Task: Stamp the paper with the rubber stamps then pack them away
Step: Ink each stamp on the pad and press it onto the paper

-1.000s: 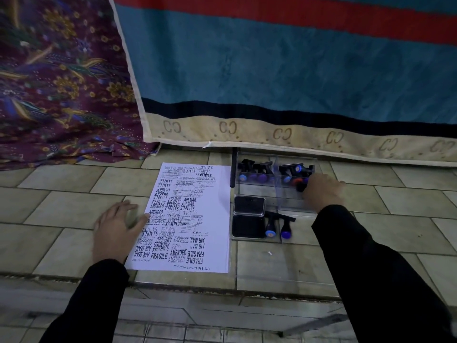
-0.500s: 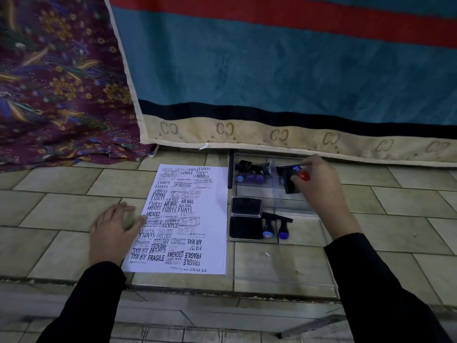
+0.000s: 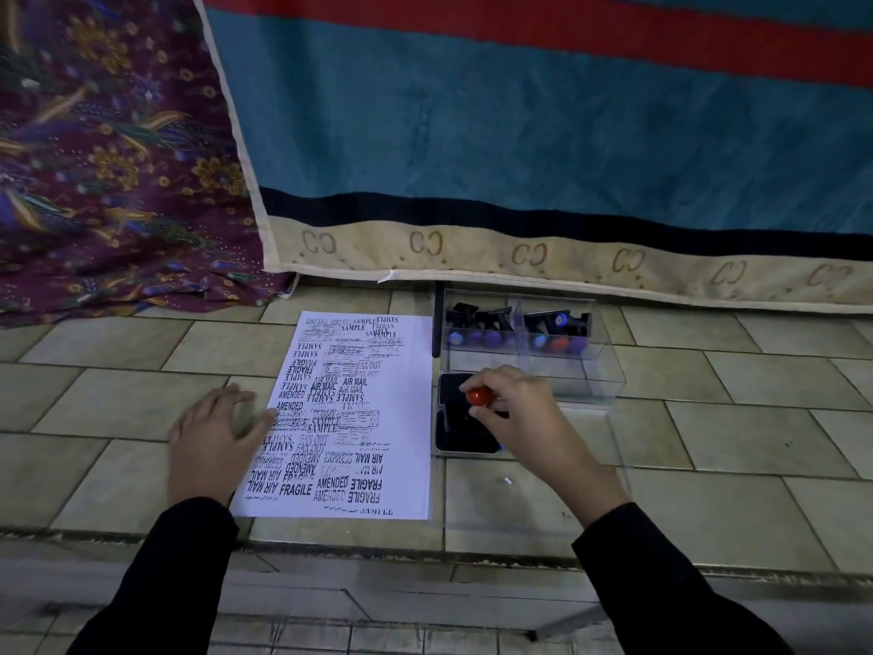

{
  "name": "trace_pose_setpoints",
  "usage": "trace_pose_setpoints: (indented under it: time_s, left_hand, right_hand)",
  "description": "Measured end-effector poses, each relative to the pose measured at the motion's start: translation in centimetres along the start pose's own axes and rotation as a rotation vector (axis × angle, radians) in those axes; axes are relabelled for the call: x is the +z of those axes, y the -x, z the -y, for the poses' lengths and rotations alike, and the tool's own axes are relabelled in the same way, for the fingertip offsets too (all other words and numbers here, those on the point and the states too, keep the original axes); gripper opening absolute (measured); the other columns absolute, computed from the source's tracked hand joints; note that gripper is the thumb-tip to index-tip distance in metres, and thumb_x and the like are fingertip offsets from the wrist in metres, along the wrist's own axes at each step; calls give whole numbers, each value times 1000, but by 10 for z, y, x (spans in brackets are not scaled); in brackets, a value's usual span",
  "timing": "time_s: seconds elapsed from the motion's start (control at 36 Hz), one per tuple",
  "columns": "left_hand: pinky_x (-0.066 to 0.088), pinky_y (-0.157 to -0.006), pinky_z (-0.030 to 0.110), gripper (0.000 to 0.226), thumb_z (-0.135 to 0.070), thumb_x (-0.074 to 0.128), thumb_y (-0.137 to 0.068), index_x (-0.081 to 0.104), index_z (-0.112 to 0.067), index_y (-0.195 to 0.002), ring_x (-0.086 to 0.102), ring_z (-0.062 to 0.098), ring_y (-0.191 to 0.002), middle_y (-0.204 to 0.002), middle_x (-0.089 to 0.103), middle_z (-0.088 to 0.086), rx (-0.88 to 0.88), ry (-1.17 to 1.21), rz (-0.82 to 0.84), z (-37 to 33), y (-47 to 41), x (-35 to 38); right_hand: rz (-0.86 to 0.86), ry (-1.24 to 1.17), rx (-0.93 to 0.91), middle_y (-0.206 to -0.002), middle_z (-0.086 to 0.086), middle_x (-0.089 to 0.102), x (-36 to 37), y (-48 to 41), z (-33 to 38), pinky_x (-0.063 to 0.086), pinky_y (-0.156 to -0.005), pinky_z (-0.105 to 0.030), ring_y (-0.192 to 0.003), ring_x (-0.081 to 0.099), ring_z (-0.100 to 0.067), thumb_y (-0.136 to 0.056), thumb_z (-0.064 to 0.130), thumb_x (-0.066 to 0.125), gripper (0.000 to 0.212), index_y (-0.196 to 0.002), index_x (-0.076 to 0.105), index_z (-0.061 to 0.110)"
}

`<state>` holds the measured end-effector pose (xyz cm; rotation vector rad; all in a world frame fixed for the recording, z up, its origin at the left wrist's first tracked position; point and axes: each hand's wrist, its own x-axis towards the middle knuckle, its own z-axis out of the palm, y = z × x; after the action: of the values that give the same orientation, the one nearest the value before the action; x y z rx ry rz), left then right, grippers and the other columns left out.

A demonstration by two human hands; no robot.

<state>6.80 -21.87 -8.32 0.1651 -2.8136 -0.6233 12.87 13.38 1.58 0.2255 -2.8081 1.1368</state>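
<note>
A white paper (image 3: 392, 352) covered with black stamp prints lies on the tiled floor. My left hand (image 3: 215, 434) lies flat on the floor, its fingers on the paper's left edge. My right hand (image 3: 524, 418) grips a stamp with a red knob (image 3: 480, 397) over the black ink pad (image 3: 460, 437), which lies just right of the paper. Behind the pad stands a clear plastic box (image 3: 600, 371) holding several black stamps (image 3: 500, 326) with blue, purple and red knobs. My right hand hides the stamp's base and the stamps that lay beside the pad.
A blue, red and cream striped cloth (image 3: 519, 158) hangs at the back, its hem touching the floor just behind the box. A maroon patterned cloth (image 3: 104, 158) hangs at the left. A clear lid (image 3: 586, 494) lies flat right of the paper. The tiled ledge ends at a step (image 3: 378, 550) near me.
My right hand took a red-knobbed stamp out of the clear box and brought it down and towards me over the ink pad. My left hand stayed on the paper's edge.
</note>
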Motion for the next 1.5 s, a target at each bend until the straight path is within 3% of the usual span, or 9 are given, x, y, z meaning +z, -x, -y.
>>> trace_pose_setpoints:
  time_s: [0.28, 0.53, 0.75, 0.92, 1.08, 1.22, 1.5]
  left_hand:
    - [35, -106, 51, 40, -43, 72, -85, 65, -17, -114, 51, 32, -123, -134, 58, 7, -4, 14, -9, 2, 0, 1]
    - [35, -106, 50, 53, -58, 56, -79, 64, -18, -114, 51, 32, -122, -132, 58, 6, -4, 31, 6, 2, 0, 0]
    - [36, -106, 51, 43, -48, 66, -86, 63, -17, -117, 51, 33, -124, -135, 57, 8, 11, -6, 3, 5, -1, 2]
    - [34, -109, 48, 41, -42, 71, -85, 65, -16, -117, 49, 32, -126, -135, 57, 8, -10, 4, -4, 2, 0, 3]
    - [34, -109, 48, 42, -41, 71, -85, 65, -14, -117, 49, 32, -126, -135, 57, 8, -6, 8, -6, 0, 0, 1]
    - [35, -108, 48, 41, -40, 72, -84, 67, -13, -115, 51, 31, -125, -133, 59, 8, 8, 11, -26, 1, 0, 2]
    - [33, -108, 46, 40, -43, 72, -84, 66, -17, -115, 50, 29, -124, -133, 58, 5, -6, 15, -25, 5, -2, 5]
  right_hand:
    - [13, 39, -12, -104, -4, 61, 12, 0, -3, 55, -83, -32, -85, 64, -19, -82, 8, 69, 27, -108, 67, 14]
    - [43, 136, -53, -108, -3, 60, 19, -1, -2, 53, -84, -28, -86, 62, -16, -85, 10, 66, 28, -113, 65, 17]
    - [-6, 138, -64, -106, -2, 62, 23, 1, -3, 52, -80, -21, -83, 60, -10, -89, 13, 61, 23, -111, 67, 17]
    - [-14, 105, -29, -103, -5, 63, 25, -2, -1, 53, -81, -26, -83, 62, -15, -87, 8, 63, 21, -107, 68, 12]
    - [-10, 111, -26, -104, -4, 64, 24, -2, 0, 49, -78, -17, -78, 57, -10, -87, 10, 63, 21, -107, 68, 14]
    - [-25, 31, -108, -110, -5, 63, 32, -12, 22, 51, -87, -24, -91, 62, -15, -88, 13, 63, 24, -112, 66, 14]
    - [118, 99, -159, -108, -8, 62, 69, -33, 40, 48, -79, -27, -89, 60, -23, -91, 16, 59, 25, -116, 64, 16]
